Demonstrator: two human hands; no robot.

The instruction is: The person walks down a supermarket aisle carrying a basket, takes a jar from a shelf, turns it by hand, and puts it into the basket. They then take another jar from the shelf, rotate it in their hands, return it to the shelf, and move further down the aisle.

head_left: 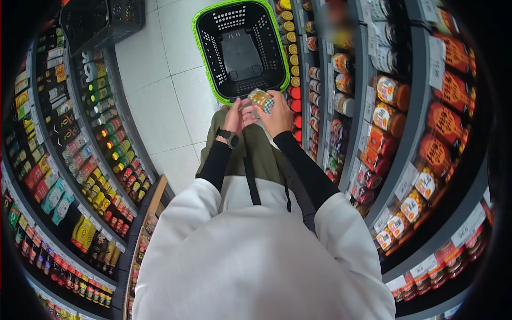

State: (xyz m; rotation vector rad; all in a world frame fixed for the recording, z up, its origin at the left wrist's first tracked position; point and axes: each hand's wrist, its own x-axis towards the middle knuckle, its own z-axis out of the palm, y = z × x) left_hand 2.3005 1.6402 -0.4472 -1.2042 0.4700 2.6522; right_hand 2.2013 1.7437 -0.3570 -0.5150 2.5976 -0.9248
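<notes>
A small jar (261, 100) with a gold lid and a green-and-white checked label is in my right hand (278, 114), whose fingers wrap round its side. Just left of the jar, my left hand (239, 115) has its palm turned up and its fingers apart, with nothing visible in it. A watch (230, 138) is on the left wrist. Beyond both hands is a black shopping basket (208, 53) with a bright green rim, and no goods show inside it. What the jar contains I cannot make out.
Shelves of jars (390, 93) and red packets (450, 90) with price tags line the right side. Bottles and packets (106, 128) fill the left shelves. Another black basket (101, 21) is at the upper left. Pale floor tiles (160, 80) run between the shelves.
</notes>
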